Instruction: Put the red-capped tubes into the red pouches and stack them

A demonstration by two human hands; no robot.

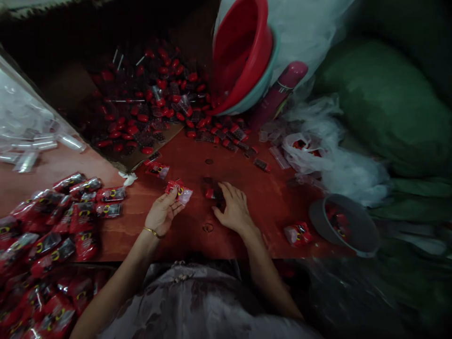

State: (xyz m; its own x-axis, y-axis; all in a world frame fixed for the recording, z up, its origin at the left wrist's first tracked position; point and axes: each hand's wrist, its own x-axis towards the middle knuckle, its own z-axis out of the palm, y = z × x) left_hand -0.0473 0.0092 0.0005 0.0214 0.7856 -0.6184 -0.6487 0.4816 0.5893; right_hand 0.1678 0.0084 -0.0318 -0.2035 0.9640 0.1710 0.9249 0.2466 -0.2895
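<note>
My left hand (163, 212), with a gold bracelet at the wrist, pinches a small red-and-clear plastic packet (181, 193) between thumb and fingers. Just beyond it on the red tabletop (190, 155) lies another red packet (157, 169). My right hand (233, 207) is low over the table, thumb and fingers apart and curved. Between them is a small dark see-through container with a red end (210, 193), partly hidden by the hand. Blur leaves it unclear whether the fingers touch it.
A cardboard box (76, 94) spills red-capped containers (141, 117) toward the middle. Filled packets (83, 216) are piled at left, near clear tubes (44, 141). Behind stand a red basin (259, 61) and a pink bottle (275, 94). A grey tub (319, 214) and a plastic bag (339, 155) are at right.
</note>
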